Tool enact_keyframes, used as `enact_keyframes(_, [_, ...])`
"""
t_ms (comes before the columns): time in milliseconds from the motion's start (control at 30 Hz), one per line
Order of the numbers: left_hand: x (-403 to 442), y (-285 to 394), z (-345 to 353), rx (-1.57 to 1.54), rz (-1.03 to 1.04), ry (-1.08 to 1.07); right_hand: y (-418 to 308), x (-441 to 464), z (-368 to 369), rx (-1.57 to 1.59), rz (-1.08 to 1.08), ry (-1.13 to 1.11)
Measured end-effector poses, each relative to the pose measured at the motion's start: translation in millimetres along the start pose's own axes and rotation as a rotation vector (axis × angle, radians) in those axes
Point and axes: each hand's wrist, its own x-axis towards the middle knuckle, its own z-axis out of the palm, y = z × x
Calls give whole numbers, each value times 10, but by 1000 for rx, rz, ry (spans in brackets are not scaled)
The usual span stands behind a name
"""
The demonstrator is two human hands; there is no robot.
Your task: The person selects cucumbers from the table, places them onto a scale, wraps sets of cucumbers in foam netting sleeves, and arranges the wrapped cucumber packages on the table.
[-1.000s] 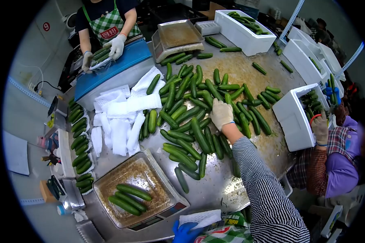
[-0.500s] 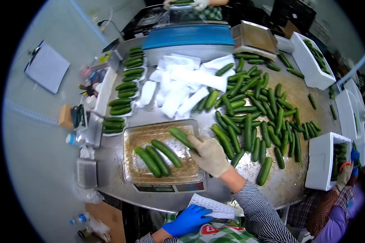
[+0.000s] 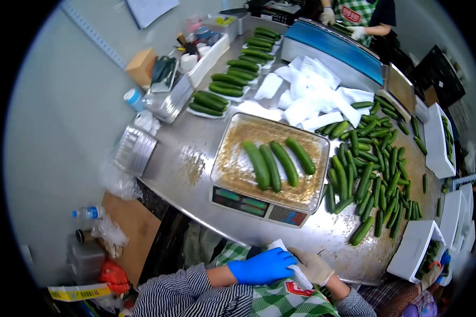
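Both of my hands are low in front of the green checked apron. My left hand (image 3: 263, 266), in a blue glove, is closed on a white foam net sleeve (image 3: 300, 276). My right hand (image 3: 313, 266), in a pale knit glove, grips the same sleeve from the other side. Beyond them, the scale's metal tray (image 3: 237, 185) bears several cucumbers (image 3: 283, 162) lying side by side. To its right spreads a large pile of loose cucumbers (image 3: 363, 182). White net sleeves (image 3: 314, 98) lie heaped behind the scale.
Sleeved cucumber bundles (image 3: 228, 84) line the table's left part. Plastic trays (image 3: 135, 150) are stacked near the left edge. A blue-topped machine (image 3: 330, 47) stands at the back, with a co-worker (image 3: 360, 16) behind it. Another co-worker's hand (image 3: 431, 276) is by a white foam box (image 3: 415, 251).
My right hand has let go of a cucumber on the scale tray and moved back beside my left hand onto the sleeve. The view has turned to the left.
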Motion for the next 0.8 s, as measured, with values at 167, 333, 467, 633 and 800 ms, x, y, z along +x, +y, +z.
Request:
enact_keyframes(167, [-125,46,-196,13,0,35,-196,-141,349,135,177,115])
enact_keyframes(333, [-374,16,-309,98,49,12,-346,-85,330,-113,75,236])
enact_keyframes(467, [-519,9,-374,157,59,-17,-401,125,356,-458,-67,199])
enact_keyframes(633, [-650,-25,-516,62,8,-128,-432,500,95,-506,-292,468])
enact_keyframes(800, [-512,-99,-377,35,-63,-248,-416,1512,-780,-655,-158,1051])
